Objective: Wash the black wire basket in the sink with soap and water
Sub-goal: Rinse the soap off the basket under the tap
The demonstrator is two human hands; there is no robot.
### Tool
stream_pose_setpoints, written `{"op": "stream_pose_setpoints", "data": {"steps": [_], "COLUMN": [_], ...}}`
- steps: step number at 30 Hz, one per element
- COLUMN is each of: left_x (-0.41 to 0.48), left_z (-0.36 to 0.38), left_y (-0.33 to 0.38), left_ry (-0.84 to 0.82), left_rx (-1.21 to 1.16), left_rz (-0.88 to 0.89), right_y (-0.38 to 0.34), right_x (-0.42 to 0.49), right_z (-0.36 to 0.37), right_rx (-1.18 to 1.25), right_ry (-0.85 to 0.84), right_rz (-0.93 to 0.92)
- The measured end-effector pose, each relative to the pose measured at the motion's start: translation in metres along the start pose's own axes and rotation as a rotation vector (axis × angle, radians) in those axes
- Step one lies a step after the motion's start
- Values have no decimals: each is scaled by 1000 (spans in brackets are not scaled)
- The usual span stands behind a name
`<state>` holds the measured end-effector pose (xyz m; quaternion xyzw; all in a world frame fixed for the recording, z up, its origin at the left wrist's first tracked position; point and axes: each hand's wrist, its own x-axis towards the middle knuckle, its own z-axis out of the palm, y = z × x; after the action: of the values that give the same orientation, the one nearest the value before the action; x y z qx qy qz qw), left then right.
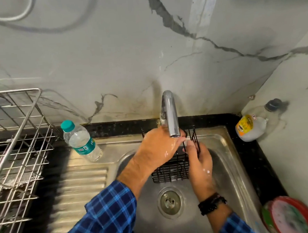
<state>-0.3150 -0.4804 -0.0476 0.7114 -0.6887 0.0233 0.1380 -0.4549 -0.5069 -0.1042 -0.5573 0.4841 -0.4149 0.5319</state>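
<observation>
The basket (pixel 171 171) hangs in the middle of the frame, over the sink (pixel 222 148) bowl and just above the drain (pixel 170 201), with its upper wires right under the tap (pixel 170 113) spout. My left hand (pixel 158 146) comes in from the lower left and lies over its upper left part, fingers curled onto the top wires below the spout. My right hand (pixel 200 164) holds the right side, fingers wrapped round the upright wires there. Both hands are wet, with flecks of suds. The mesh face I see points toward me, and the basket seems to stand tall from drain to spout. Both hands touch it, so I judge turning it under the spout falls to both. Whether water runs, I cannot tell.
</observation>
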Motion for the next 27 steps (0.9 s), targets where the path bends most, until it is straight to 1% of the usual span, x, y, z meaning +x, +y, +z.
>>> {"op": "stream_pose_setpoints", "data": {"steps": [1,2,4,5,7,8,9,10,13,15,17,19,22,24,25,26,27], "left_x": [-8,-18,-43,-56,-77,-84,-89,-92,-93,-88,-79,-71,-75,-85,-90,-92,-93], "left_z": [7,14,35,46,71,80,86,88,91,92,93,92,96,104,107,109,110], "left_y": [-2,-5,-8,-9,-10,-8,-7,-5,-6,-5,-2,3,3,2,2,3,4], "left_ry": [74,164,286,284,152,82,19,-7,20,-35,-80,-91,-22,17,25,23,18], "left_rx": [24,16,-94,-203,-543,-729,-862,-928,-1038,-1105,-1113,-1127,-1021,-1018,-1011,-999,-986], "left_rz": [-7,-55,-285,-423,-660,-745,-807,-838,-923,-980,-997,-1012,-972,-938,-932,-930,-934], "right_y": [6,10,19,26,36,42,46,48,44,41,39,43,52,56,57,58,58], "right_x": [-6,-11,-18,-20,-25,-28,-30,-31,-29,-23,-21,-21,-29,-31,-31,-31,-30], "right_z": [0,0,-3,-4,-7,-8,-10,-11,-20,-28,-31,-32,-31,-30,-29,-29,-29], "right_rx": [74,152,241,242,232,216,198,192,189,170,108,21,-127,-169,-153,-116,-71], "right_ry": [16,31,55,40,3,-11,-19,-21,-61,-104,-128,-123,-170,-223,-218,-170,-80], "right_rz": [51,115,245,291,336,341,346,350,378,382,351,283,154,121,122,132,151]}}
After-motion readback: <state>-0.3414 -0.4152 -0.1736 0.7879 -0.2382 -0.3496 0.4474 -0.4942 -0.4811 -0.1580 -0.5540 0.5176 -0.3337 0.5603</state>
